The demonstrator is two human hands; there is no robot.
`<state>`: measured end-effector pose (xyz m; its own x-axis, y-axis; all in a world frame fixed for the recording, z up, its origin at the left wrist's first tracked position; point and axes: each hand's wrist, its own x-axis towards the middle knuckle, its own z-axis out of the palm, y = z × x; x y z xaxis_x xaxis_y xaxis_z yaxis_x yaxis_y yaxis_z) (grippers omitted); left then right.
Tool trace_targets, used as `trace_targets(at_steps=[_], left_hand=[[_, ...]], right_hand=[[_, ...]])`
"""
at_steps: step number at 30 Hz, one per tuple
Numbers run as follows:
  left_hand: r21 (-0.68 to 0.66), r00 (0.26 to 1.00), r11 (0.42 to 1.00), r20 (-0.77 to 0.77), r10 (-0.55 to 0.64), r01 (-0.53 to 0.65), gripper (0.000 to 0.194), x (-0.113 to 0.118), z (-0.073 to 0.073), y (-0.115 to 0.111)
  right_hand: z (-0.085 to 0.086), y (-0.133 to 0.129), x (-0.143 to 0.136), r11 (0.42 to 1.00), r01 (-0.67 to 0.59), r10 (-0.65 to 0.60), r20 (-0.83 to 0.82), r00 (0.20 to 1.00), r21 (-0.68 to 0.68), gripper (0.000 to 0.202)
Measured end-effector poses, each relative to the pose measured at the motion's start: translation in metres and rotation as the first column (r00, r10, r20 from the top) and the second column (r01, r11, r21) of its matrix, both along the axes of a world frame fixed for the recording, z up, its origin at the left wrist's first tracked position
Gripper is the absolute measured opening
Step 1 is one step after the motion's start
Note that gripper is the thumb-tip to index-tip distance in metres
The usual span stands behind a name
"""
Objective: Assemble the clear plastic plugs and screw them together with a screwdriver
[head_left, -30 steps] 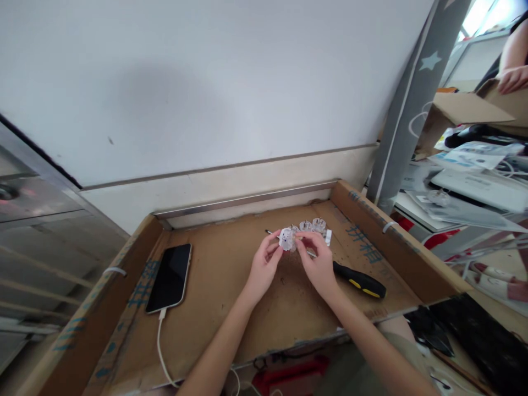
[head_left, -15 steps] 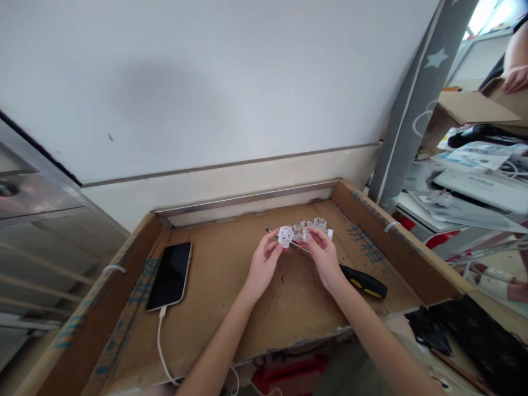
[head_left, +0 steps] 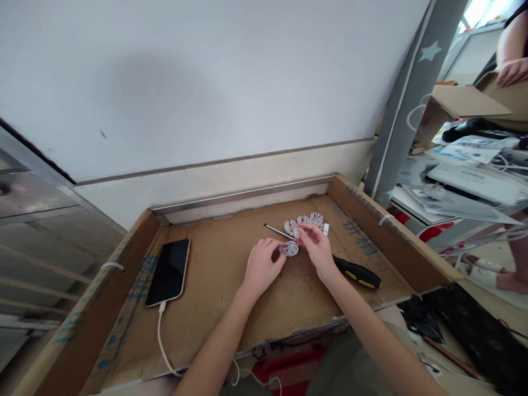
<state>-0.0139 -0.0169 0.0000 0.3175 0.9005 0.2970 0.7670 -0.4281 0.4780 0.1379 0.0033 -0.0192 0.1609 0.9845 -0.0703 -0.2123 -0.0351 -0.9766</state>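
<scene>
My left hand (head_left: 263,265) pinches a round, white plastic piece with small holes (head_left: 290,249) low over the cardboard tray (head_left: 214,286). Just right of it, my right hand (head_left: 317,250) has its thumb and fingers together at a small clear part, mostly hidden by the fingertips. Behind the hands stand several clear round plug pieces with metal pins (head_left: 303,220), and a small white block (head_left: 325,229) lies beside them. A screwdriver with a black and yellow handle (head_left: 357,273) runs under my right hand, its shaft pointing to the back left.
A phone (head_left: 168,272) with a white cable lies at the tray's left. Cardboard walls (head_left: 396,247) edge the tray, with a white panel behind. At the far right, a person's hand (head_left: 512,71) rests on an open carton (head_left: 470,102) above a cluttered table.
My left hand has lowered the white piece toward the tray and tilted it flatter. My right hand has shifted slightly left. The camera view has moved a little.
</scene>
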Motion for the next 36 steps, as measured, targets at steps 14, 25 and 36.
trace_targets(at_steps=[14, 25, 36], left_hand=[[-0.140, 0.984, 0.975, 0.082, -0.160, 0.170, 0.018, -0.002, -0.004, -0.004], [-0.076, 0.982, 0.979, 0.047, -0.184, 0.187, 0.013, -0.007, 0.001, -0.004], [-0.107, 0.987, 0.984, 0.095, -0.131, 0.141, 0.016, -0.013, 0.001, -0.001]], right_hand=[[-0.007, 0.000, -0.005, 0.998, -0.063, 0.065, 0.094, 0.993, -0.026, 0.035], [-0.014, 0.004, -0.003, 0.997, -0.073, 0.071, 0.110, 0.991, 0.012, 0.034], [-0.013, 0.003, -0.005, 0.995, -0.082, 0.076, 0.117, 0.990, 0.050, 0.035]])
